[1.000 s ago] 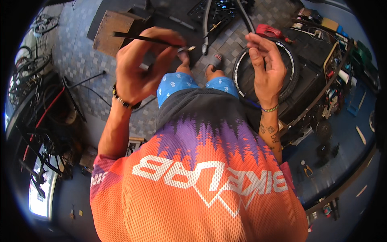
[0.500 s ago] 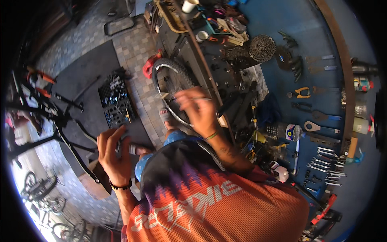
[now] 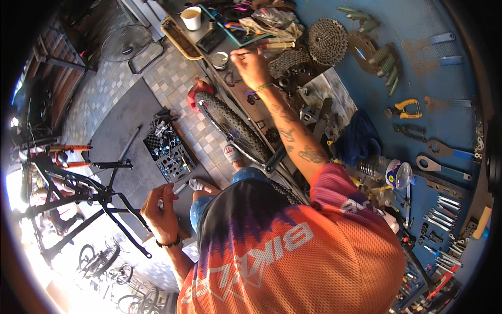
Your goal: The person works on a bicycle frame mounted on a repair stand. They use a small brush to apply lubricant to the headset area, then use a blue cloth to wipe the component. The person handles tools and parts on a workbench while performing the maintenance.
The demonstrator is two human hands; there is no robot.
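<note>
My right hand (image 3: 250, 69) reaches over the bench at the far middle, its fingers pinching a thin, stick-like thing (image 3: 243, 53) whose exact kind I cannot make out. Beside those fingers, a small round tin (image 3: 220, 60) stands at the bench edge. My left hand (image 3: 161, 214) is raised over the floor at left, fingers bent and pressed together; whatever may be in them is hidden. A bicycle wheel with a knobbly tyre (image 3: 238, 123) leans along the bench front, below my right forearm.
A black tray of bicycle parts and tools (image 3: 168, 152) lies on a dark mat (image 3: 117, 141). At left stands a black bicycle frame (image 3: 94, 196). Cassettes (image 3: 328, 42), a white cup (image 3: 191, 20) and a plastic bottle (image 3: 397, 174) are on the bench side; wrenches (image 3: 444, 212) hang against blue.
My right hand has moved from above the wheel out to the bench beside the tin, arm stretched. My left hand's fingers have drawn closer together. The view has shifted.
</note>
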